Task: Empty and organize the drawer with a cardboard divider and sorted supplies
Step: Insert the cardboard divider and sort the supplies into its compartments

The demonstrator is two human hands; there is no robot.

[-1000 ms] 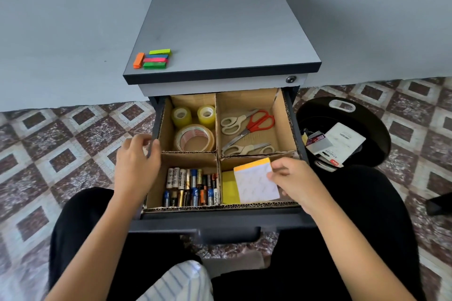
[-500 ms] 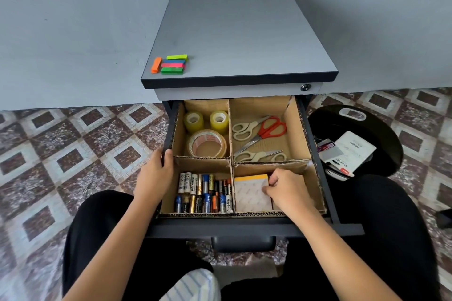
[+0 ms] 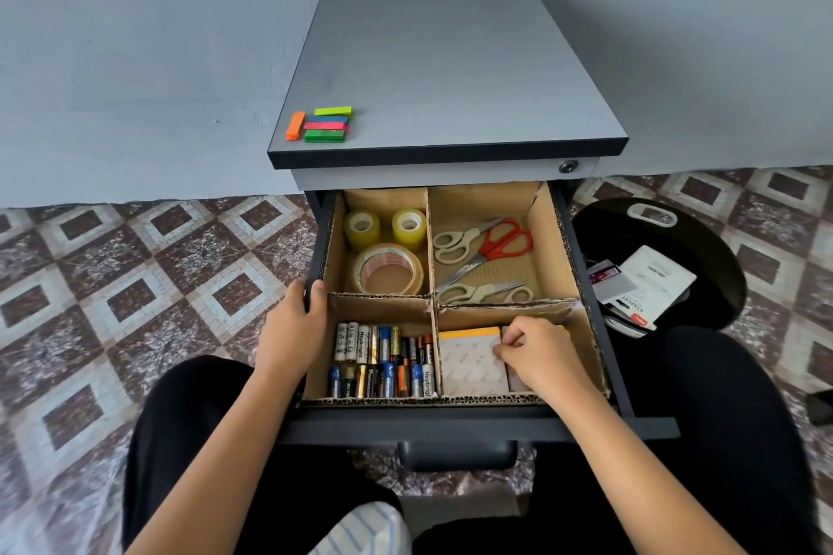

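Drawer (image 3: 478,426) of a small grey-topped cabinet (image 3: 450,72) stood pulled out toward my lap, lined with a cardboard divider (image 3: 383,300) that split it into four compartments.

Taking the drawer as a clock face:
- At 10 o'clock lay two small yellowish tape rolls (image 3: 363,230) side by side, with a wider clear tape roll (image 3: 390,270) just in front of them.
- At 2 o'clock lay three pairs of scissors (image 3: 500,243), one red-handled and two cream-handled. The red pair and one cream pair crossed each other.
- At 8 o'clock lay two rows of batteries (image 3: 383,361), packed touching. Several carried the label "Heybright"; the other brands were too small to read.
- At 4 o'clock lay a sticky-note pad (image 3: 471,363), flat, with an orange strip along its far edge and faint print I could not read.

My left hand (image 3: 293,329) gripped the drawer's left wall at 9 o'clock, thumb hooked over the top edge. My right hand (image 3: 541,351) was in the 4 o'clock compartment, fingers curled, thumb and forefinger pinching the pad's right edge. A second pad showed partly under that hand.

On the cabinet top, at 11 o'clock, sat a cluster of neon sticky flags (image 3: 322,124) in orange, yellow-green, blue, pink and green.

Beside the drawer on the patterned tile floor, at 3 o'clock, a black bin (image 3: 703,248) held a white packet (image 3: 653,279) printed upside down with a word beginning "STAPLE".
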